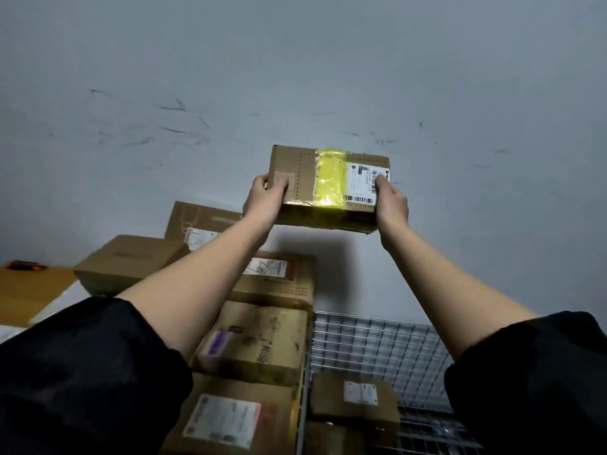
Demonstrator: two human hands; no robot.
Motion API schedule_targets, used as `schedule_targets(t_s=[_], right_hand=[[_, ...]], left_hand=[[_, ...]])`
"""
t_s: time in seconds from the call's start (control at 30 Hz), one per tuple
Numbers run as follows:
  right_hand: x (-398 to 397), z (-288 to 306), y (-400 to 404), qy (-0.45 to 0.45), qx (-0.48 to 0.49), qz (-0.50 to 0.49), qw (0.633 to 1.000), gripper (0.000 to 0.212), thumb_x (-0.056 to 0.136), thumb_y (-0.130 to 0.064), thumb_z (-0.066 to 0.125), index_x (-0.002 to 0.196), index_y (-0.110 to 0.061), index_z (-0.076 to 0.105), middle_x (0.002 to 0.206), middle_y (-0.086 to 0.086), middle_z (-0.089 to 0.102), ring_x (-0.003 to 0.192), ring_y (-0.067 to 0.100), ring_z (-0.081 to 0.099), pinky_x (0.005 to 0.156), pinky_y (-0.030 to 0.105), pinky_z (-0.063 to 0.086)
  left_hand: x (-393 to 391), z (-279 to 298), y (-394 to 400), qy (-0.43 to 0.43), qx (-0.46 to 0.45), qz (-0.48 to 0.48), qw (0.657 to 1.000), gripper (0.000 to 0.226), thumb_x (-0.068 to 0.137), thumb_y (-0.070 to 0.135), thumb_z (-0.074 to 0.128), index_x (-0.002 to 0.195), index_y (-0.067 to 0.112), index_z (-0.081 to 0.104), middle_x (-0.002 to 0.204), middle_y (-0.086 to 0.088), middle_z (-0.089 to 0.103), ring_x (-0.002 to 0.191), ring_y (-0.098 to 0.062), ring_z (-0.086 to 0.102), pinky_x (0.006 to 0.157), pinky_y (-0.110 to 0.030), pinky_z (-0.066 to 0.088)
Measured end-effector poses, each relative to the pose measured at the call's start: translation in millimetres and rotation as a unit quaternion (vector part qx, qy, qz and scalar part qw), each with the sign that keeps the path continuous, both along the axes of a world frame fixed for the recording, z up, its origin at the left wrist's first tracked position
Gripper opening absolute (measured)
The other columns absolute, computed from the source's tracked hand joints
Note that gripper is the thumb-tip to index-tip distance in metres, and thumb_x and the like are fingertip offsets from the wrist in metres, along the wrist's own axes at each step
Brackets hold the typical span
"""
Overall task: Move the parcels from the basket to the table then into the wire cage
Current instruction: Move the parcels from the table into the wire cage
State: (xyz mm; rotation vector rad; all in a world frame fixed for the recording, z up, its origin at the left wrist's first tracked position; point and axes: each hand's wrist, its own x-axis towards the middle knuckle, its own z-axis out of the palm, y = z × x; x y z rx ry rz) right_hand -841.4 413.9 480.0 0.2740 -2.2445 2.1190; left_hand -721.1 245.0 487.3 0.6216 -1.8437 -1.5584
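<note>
A cardboard parcel with yellow tape was held up in front of the wall, between 2 hands: the left hand gripped its left end, the right hand its right end, above the wire cage.

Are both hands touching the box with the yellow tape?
Touching. The head view shows the left hand gripping one end of the box and the right hand gripping the other, thumbs on top.
</note>
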Motion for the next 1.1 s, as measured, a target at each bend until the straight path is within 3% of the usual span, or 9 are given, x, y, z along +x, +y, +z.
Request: schedule_targets(t_s=[0.1,0.23,0.33,0.4,0.47,0.6,0.77,0.97,1.1], right_hand=[[-6.2,-15.3,42.4,-0.039,0.015,0.001,0.999,0.044,0.092,-0.051,0.044,0.115,-0.02,0.064,0.112,0.002,0.068,0.105,0.024,0.062,0.097,0.04,0.048],[-11.6,-41.9,90.0,-0.088,0.016,-0.004,0.996,0.049,0.087,-0.053,0.047,0.119,-0.018,0.061,0.113,0.003,0.067,0.103,0.025,0.061,0.091,0.038,0.048],[-16.6,-61.0,115.3,-0.112,0.024,-0.014,0.993,0.056,0.082,-0.056,0.049,0.121,-0.016,0.057,0.114,0.005,0.065,0.104,0.026,0.061,0.087,0.038,0.049],[-16.8,-75.2,128.8,-0.13,0.029,-0.019,0.991,0.057,0.08,-0.056,0.049,0.12,-0.016,0.057,0.113,0.005,0.065,0.103,0.026,0.061,0.079,0.035,0.048],[-15.0,-89.7,140.8,-0.143,0.03,-0.026,0.989,0.055,0.081,-0.056,0.051,0.12,-0.017,0.057,0.112,0.004,0.065,0.102,0.026,0.061,0.079,0.035,0.049],[-11.6,-121.2,158.3,-0.165,0.044,-0.035,0.985,0.064,0.074,-0.06,0.052,0.12,-0.017,0.059,0.113,0.006,0.067,0.102,0.026,0.062,0.093,0.042,0.051],[-2.1,-156.5,171.5,-0.199,0.049,-0.042,0.978,0.041,0.091,-0.045,0.055,0.117,-0.013,0.06,0.106,0.005,0.069,0.095,0.022,0.065,0.081,0.034,0.054],[11.0,-193.4,188.7,-0.262,0.042,-0.033,0.964,0.037,0.096,-0.038,0.053,0.118,-0.01,0.061,0.106,0.007,0.069,0.08,0.016,0.065,0.058,0.025,0.046],[14.7,-210.4,201.3,-0.309,0.05,-0.023,0.95,0.034,0.099,-0.036,0.047,0.118,-0.009,0.057,0.096,0.004,0.067,0.071,0.015,0.063,0.054,0.021,0.042]], left_hand=[[-5.6,-13.1,43.7,-0.003,0.014,-0.027,1.0,0.064,0.077,0.059,0.048,0.134,0.03,0.047,0.123,0.003,0.06,0.112,-0.021,0.056,0.099,-0.043,0.046],[-9.9,-35.6,92.2,0.001,0.07,-0.066,0.995,0.047,0.092,0.041,0.051,0.136,0.024,0.048,0.127,-0.002,0.06,0.11,-0.019,0.059,0.096,-0.036,0.049],[-13.4,-54.1,118.7,-0.02,0.112,-0.075,0.991,0.044,0.095,0.037,0.05,0.138,0.026,0.046,0.126,-0.002,0.06,0.1,-0.016,0.06,0.072,-0.024,0.047],[-14.9,-67.7,131.4,-0.04,0.128,-0.084,0.987,0.044,0.096,0.034,0.049,0.139,0.025,0.044,0.124,-0.002,0.06,0.091,-0.012,0.059,0.066,-0.021,0.043],[-18.4,-82.1,140.5,-0.051,0.136,-0.095,0.985,0.043,0.096,0.031,0.049,0.138,0.021,0.045,0.124,-0.002,0.06,0.09,-0.011,0.058,0.072,-0.025,0.047],[-27.2,-113.3,147.7,-0.074,0.162,-0.111,0.978,0.043,0.094,0.029,0.053,0.136,0.021,0.046,0.124,-0.003,0.06,0.107,-0.022,0.059,0.097,-0.037,0.048],[-31.7,-154.9,154.0,-0.123,0.188,-0.14,0.964,0.054,0.095,0.032,0.052,0.145,0.023,0.035,0.128,0.005,0.053,0.111,-0.019,0.056,0.1,-0.037,0.045],[-37.9,-192.5,165.8,-0.166,0.247,-0.148,0.943,0.051,0.097,0.029,0.05,0.146,0.024,0.034,0.129,-0.003,0.056,0.108,-0.025,0.06,0.096,-0.045,0.05],[-43.4,-214.9,176.0,-0.195,0.257,-0.144,0.936,0.052,0.096,0.03,0.052,0.145,0.026,0.035,0.13,-0.006,0.057,0.108,-0.028,0.061,0.096,-0.048,0.05]])
